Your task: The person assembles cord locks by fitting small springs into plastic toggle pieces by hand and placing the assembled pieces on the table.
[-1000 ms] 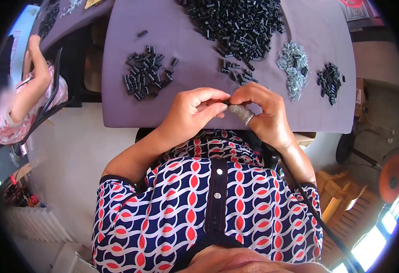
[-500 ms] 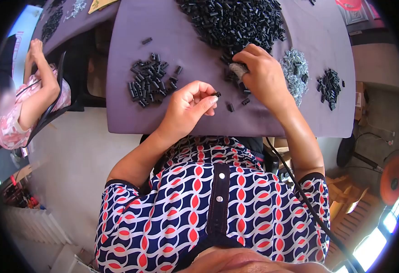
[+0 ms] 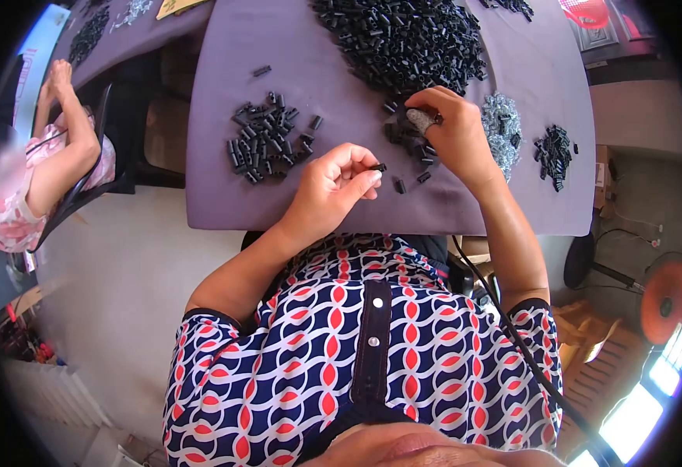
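My left hand (image 3: 329, 187) pinches a small black tube (image 3: 380, 166) between thumb and fingertips, above the table's near side. My right hand (image 3: 457, 132) is closed, a grey wrap (image 3: 421, 119) on one finger, and a dark piece that looks like another black tube (image 3: 437, 119) shows at its fingertips. Beyond it spreads a big heap of black tubes (image 3: 403, 47). Several loose tubes lie under and beside the right hand, including one loose tube (image 3: 400, 185) between the hands. A smaller pile of black tubes (image 3: 267, 140) lies left of my left hand.
Right of my right hand are a pile of small silvery pieces (image 3: 501, 128) and a small pile of black pieces (image 3: 555, 156). A purple cloth covers the table (image 3: 224, 202). A seated person (image 3: 61, 163) is at the left. An orange round fan (image 3: 666, 302) stands at the right.
My right hand has drawn back slightly from the big heap, and a dark piece now shows at its fingertips. My left hand keeps its pinch on the tube. The view has shifted slightly.
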A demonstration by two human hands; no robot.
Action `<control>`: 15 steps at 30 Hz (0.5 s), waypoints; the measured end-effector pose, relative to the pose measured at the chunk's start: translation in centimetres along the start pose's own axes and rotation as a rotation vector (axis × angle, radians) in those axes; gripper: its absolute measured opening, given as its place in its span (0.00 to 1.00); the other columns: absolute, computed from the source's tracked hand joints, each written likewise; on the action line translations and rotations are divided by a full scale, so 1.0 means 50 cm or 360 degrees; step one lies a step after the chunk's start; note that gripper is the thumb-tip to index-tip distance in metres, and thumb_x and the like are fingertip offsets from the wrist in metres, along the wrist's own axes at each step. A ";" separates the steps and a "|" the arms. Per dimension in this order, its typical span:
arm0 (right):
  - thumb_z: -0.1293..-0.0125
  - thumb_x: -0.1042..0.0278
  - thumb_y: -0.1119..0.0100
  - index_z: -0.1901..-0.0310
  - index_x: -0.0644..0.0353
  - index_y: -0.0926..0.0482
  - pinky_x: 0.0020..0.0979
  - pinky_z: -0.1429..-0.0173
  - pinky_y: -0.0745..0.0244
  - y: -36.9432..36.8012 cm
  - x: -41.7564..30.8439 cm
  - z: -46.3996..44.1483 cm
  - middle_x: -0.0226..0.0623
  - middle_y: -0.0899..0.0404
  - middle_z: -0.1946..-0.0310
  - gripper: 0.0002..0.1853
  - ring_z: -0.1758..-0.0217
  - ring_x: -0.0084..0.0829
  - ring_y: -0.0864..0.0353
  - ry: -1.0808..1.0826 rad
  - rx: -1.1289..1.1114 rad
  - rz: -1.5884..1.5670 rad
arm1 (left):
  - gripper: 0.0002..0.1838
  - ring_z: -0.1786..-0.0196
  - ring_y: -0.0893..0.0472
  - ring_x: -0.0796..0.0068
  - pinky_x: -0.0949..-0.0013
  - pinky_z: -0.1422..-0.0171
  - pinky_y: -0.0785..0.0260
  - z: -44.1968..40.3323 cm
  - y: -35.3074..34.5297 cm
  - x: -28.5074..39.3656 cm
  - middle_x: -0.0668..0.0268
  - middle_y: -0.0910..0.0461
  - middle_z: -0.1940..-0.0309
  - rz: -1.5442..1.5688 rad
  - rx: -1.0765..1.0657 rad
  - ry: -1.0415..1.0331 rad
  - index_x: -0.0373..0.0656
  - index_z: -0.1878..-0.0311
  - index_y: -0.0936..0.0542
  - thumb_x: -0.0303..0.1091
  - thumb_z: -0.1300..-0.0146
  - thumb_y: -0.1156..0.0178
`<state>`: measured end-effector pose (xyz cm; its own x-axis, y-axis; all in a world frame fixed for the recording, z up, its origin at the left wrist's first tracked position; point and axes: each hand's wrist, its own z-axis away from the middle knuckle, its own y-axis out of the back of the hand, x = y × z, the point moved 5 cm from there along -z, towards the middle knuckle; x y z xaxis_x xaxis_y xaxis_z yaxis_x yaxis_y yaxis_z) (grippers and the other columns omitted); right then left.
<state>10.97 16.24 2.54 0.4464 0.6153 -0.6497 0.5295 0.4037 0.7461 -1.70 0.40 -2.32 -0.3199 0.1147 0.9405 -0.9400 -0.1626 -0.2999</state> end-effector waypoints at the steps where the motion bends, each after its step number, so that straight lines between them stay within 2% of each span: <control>1: 0.45 0.84 0.38 0.58 0.61 0.16 0.35 0.53 0.21 0.006 0.000 0.004 0.41 0.17 0.63 0.13 0.60 0.41 0.15 -0.0049 0.0016 -0.0109 | 0.07 0.62 0.18 0.79 0.74 0.53 0.23 0.000 0.000 0.000 0.65 0.18 0.62 -0.0004 0.0002 0.0000 0.36 0.50 0.23 0.26 0.28 0.41; 2: 0.45 0.86 0.39 0.57 0.62 0.15 0.32 0.53 0.21 0.012 0.001 0.009 0.39 0.16 0.64 0.14 0.62 0.37 0.14 -0.0098 0.0034 -0.0217 | 0.07 0.62 0.18 0.79 0.74 0.53 0.23 0.000 0.000 0.000 0.65 0.18 0.62 -0.0009 0.0002 0.0000 0.36 0.50 0.23 0.26 0.28 0.41; 3: 0.45 0.86 0.39 0.57 0.62 0.15 0.32 0.53 0.21 0.015 0.002 0.014 0.39 0.16 0.64 0.14 0.62 0.37 0.14 -0.0097 0.0041 -0.0210 | 0.07 0.62 0.18 0.79 0.74 0.53 0.23 -0.001 -0.001 0.001 0.65 0.18 0.62 -0.0008 -0.0005 -0.0006 0.36 0.50 0.23 0.26 0.28 0.41; 6: 0.32 0.86 0.42 0.52 0.69 0.17 0.25 0.53 0.19 -0.002 0.020 0.037 0.36 0.14 0.59 0.10 0.59 0.25 0.15 -0.0483 -0.0272 -0.1010 | 0.07 0.63 0.17 0.78 0.74 0.54 0.23 -0.002 0.001 0.002 0.64 0.17 0.63 -0.0020 0.0026 -0.0008 0.36 0.50 0.22 0.27 0.27 0.41; 7: 0.32 0.86 0.42 0.52 0.69 0.17 0.25 0.53 0.19 0.001 0.019 0.045 0.36 0.14 0.59 0.10 0.59 0.25 0.15 -0.0485 -0.0270 -0.1016 | 0.07 0.64 0.17 0.78 0.73 0.54 0.23 -0.004 0.002 0.006 0.64 0.17 0.63 -0.0025 0.0017 0.0030 0.36 0.50 0.22 0.27 0.27 0.41; 9: 0.31 0.83 0.39 0.52 0.68 0.18 0.25 0.54 0.19 -0.009 0.005 0.070 0.37 0.14 0.60 0.08 0.59 0.24 0.14 -0.0480 -0.0403 -0.1515 | 0.08 0.65 0.17 0.77 0.73 0.56 0.23 -0.007 0.003 -0.001 0.63 0.16 0.64 0.0004 0.0022 0.0107 0.36 0.50 0.22 0.29 0.27 0.40; 10: 0.31 0.82 0.39 0.52 0.68 0.18 0.24 0.52 0.21 -0.007 -0.009 0.079 0.33 0.15 0.63 0.08 0.60 0.22 0.17 -0.0509 -0.0431 -0.1619 | 0.08 0.65 0.17 0.77 0.73 0.56 0.23 -0.006 0.000 0.000 0.63 0.16 0.64 -0.0004 0.0026 0.0118 0.36 0.50 0.22 0.29 0.27 0.40; 15: 0.32 0.83 0.39 0.52 0.69 0.18 0.24 0.50 0.21 -0.024 -0.013 0.115 0.33 0.15 0.63 0.08 0.58 0.22 0.17 -0.0396 -0.0455 -0.1816 | 0.08 0.65 0.17 0.77 0.73 0.56 0.22 -0.003 -0.040 0.019 0.63 0.16 0.64 0.0105 -0.0094 0.0146 0.35 0.50 0.22 0.30 0.26 0.40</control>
<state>14.17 11.47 1.24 -0.0318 -0.3294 -0.9437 0.5452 0.7856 -0.2926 -0.15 0.99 -0.85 -0.3879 0.1951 0.9008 -0.9212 -0.1148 -0.3719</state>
